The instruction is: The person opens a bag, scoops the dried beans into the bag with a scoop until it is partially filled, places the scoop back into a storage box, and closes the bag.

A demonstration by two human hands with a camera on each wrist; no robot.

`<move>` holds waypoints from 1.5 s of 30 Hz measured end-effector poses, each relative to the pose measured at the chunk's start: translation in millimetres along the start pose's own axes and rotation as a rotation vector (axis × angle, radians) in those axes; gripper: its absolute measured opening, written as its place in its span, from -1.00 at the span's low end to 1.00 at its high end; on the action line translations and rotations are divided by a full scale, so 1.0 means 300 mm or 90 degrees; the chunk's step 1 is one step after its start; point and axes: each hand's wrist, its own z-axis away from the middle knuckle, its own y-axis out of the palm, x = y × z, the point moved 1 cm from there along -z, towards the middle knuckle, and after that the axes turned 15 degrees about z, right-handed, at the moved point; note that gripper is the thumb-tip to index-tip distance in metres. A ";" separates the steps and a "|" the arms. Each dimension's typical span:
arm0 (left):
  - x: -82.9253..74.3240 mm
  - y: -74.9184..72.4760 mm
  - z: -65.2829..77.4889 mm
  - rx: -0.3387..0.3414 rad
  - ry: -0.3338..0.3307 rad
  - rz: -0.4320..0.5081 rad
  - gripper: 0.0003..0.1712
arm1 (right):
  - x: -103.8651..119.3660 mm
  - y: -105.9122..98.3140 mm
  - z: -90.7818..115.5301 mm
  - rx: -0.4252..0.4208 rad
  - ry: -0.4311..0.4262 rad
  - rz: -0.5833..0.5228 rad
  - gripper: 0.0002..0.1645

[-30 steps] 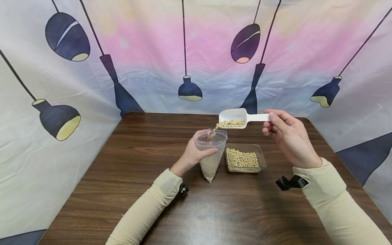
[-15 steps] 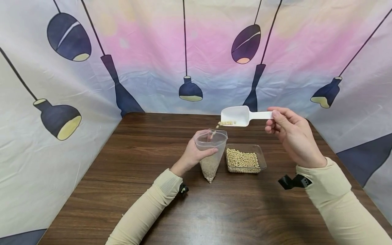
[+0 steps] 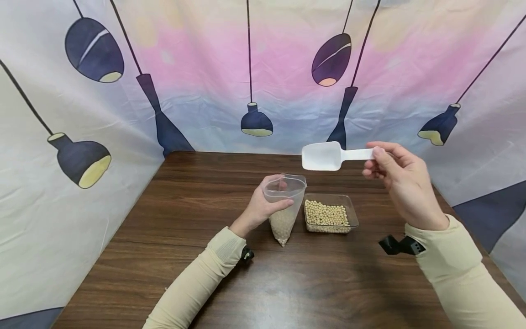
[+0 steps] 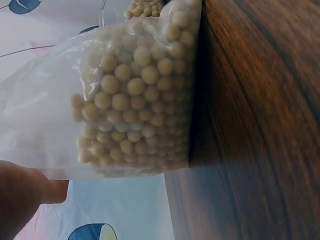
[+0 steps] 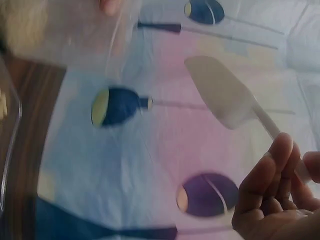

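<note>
My right hand (image 3: pixel 407 183) pinches the handle of a white plastic scoop (image 3: pixel 322 156) between thumb and fingers. The scoop hangs above and a little right of a clear plastic bag (image 3: pixel 288 205), its bowl showing bare white. My left hand (image 3: pixel 263 203) grips the bag near its open mouth, thumb on the near side, fingers partly hidden behind. Round pale yellow soybeans (image 4: pixel 135 95) fill the lower part of the bag, which stands on the table with its corner pointing down. Right of the bag sits a clear rectangular tub (image 3: pixel 352 217) holding more soybeans.
The dark wood-grain table (image 3: pixel 185 201) reaches back to a hanging cloth (image 3: pixel 205 82) printed with lamps. Black wrist cameras are strapped over both cream sleeves (image 3: pixel 448 256).
The last soybeans have poured from the scoop into the bag. My right hand has drawn the scoop slightly right and up. The left hand and bag stay nearly still.
</note>
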 end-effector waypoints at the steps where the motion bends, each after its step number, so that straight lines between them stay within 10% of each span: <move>1: 0.002 0.001 -0.001 0.003 0.001 0.003 -0.23 | -0.002 -0.015 0.004 -0.021 -0.007 0.025 -0.66; 5: 0.008 0.006 -0.003 0.011 0.006 0.008 -0.24 | -0.038 -0.089 0.021 -0.068 0.026 0.259 -0.65; 9: 0.009 0.006 -0.001 0.001 0.011 -0.009 -0.26 | -0.115 -0.136 0.044 0.018 0.099 0.552 -0.53; 12: 0.011 0.005 0.002 -0.005 0.013 -0.017 -0.27 | -0.174 -0.147 0.061 0.082 0.118 0.647 -0.51; 23: 0.012 0.000 0.002 -0.003 0.022 -0.022 -0.26 | -0.269 -0.104 0.088 0.054 0.081 0.749 -0.56; 32: 0.009 0.000 0.002 0.001 0.011 -0.021 -0.24 | -0.285 -0.026 0.083 -0.014 -0.073 0.887 -0.83; 45: -0.082 0.033 0.027 -0.002 0.007 -0.033 -0.27 | -0.337 -0.129 0.033 0.068 0.124 0.755 -0.51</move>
